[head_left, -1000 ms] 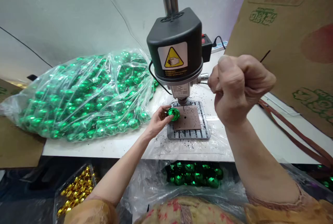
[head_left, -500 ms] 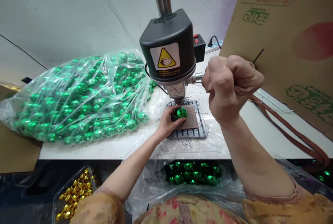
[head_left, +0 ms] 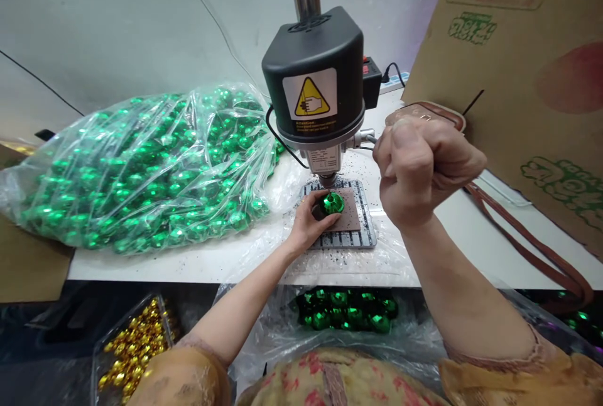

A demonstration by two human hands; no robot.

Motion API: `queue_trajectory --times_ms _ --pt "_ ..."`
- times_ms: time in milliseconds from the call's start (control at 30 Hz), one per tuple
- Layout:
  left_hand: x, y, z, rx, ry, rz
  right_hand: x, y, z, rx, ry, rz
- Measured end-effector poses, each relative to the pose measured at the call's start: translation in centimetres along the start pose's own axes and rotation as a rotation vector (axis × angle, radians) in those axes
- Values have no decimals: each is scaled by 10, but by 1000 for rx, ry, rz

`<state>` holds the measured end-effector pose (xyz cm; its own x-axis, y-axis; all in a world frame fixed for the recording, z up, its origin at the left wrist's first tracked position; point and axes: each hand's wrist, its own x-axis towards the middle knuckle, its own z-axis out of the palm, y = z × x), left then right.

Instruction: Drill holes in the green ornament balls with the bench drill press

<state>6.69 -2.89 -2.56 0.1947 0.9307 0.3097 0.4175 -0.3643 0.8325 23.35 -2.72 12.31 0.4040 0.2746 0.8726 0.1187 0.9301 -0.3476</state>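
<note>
My left hand (head_left: 312,222) pinches a shiny green faceted ball (head_left: 334,203) between thumb and fingers. The ball rests on a brown pad, beneath the chuck (head_left: 326,180) of a small black drill press (head_left: 313,79). A dark hole shows in the top of the ball. To the right of the press, my right hand (head_left: 426,164) is closed in a fist around the press's feed lever (head_left: 368,137); most of the lever is hidden by the fingers.
A clear bag of green balls (head_left: 155,173) lies on the left. The slotted metal base (head_left: 369,236) carries dark shavings. More green balls (head_left: 347,310) sit below the table edge, gold balls (head_left: 136,349) at lower left. A cardboard box (head_left: 527,79) and brown strap (head_left: 522,230) are right.
The camera view has shifted slightly. The chuck now stands a little higher above the ball, and the hole in its top shows more plainly. Both hands keep their grips.
</note>
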Motion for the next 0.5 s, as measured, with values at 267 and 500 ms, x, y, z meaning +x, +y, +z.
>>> queue_trajectory --times_ms 267,500 --pt "-1 -3 3 -24 34 19 -12 3 -2 73 33 -47" --pt "-1 0 3 -59 36 14 -18 8 -4 78 39 -97"
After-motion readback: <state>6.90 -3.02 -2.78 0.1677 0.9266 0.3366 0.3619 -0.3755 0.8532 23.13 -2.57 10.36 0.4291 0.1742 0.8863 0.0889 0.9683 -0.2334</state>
